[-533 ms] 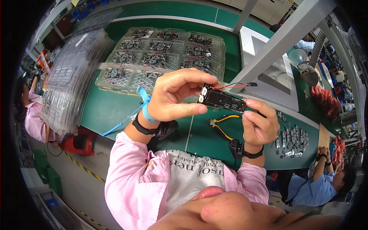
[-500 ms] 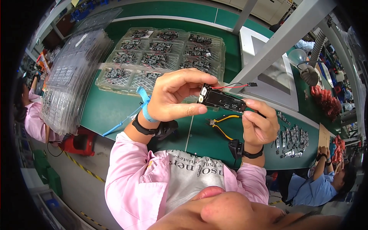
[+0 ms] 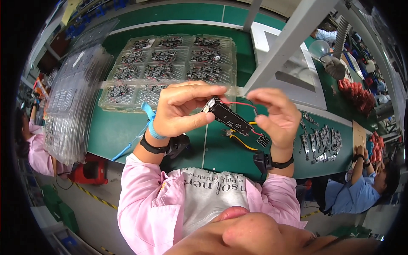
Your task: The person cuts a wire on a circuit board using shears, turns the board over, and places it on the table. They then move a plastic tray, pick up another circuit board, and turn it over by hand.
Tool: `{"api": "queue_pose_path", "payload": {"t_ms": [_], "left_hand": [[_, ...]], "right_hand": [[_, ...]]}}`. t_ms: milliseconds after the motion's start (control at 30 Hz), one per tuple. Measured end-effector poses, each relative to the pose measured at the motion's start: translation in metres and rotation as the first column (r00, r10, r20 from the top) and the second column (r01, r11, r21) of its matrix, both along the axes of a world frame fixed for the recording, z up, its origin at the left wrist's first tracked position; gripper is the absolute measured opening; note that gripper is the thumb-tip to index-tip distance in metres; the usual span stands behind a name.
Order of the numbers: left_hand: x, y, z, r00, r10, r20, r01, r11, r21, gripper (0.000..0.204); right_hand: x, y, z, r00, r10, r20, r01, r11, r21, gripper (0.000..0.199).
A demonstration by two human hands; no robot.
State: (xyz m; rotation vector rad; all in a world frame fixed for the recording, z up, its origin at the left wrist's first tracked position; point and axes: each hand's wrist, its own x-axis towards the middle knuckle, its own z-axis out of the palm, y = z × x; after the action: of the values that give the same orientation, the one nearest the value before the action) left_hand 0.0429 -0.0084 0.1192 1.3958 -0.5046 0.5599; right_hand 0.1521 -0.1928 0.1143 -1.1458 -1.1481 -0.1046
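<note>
A narrow black circuit board (image 3: 231, 117) hangs tilted above the green table, its right end lower. My left hand (image 3: 182, 108) is closed on its left end, thumb below and fingers above, beside two white sockets. Thin red and black wires (image 3: 240, 103) arch from that end to my right hand (image 3: 278, 117). Its curled fingers and thumb meet the wires at their small dark connector, which the fingers partly hide. A smaller dark board (image 3: 263, 140) shows by the long board's lower end, with a red wire between them. Yellow-handled cutters (image 3: 242, 141) lie below, partly covered.
Clear compartment trays (image 3: 104, 102) full of wired boards stand at the back. Stacked clear trays (image 3: 70, 106) rise at the left. A grey metal post (image 3: 289, 46) slants across the right, near several loose small boards (image 3: 321, 142). Co-workers (image 3: 350, 187) sit on both sides.
My right hand has left the board's right end and moved up to the wires, which now bend downward. The board has tilted, and the smaller board has come into sight.
</note>
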Motion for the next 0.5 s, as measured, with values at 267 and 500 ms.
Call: {"api": "queue_pose_path", "payload": {"t_ms": [267, 500], "left_hand": [[0.001, -0.002, 0.000, 0.987, -0.033, -0.160, 0.046, 0.996, 0.076, 0.042], [0.003, -0.005, -0.001, 0.956, -0.058, -0.288, 0.111, 0.979, 0.171, 0.041]], "right_hand": [[-0.007, -0.007, -0.003, 0.973, 0.102, -0.206, -0.124, 0.988, -0.097, 0.018], [-0.011, -0.005, 0.001, 0.932, 0.095, -0.349, -0.117, 0.992, -0.043, 0.011]]}}
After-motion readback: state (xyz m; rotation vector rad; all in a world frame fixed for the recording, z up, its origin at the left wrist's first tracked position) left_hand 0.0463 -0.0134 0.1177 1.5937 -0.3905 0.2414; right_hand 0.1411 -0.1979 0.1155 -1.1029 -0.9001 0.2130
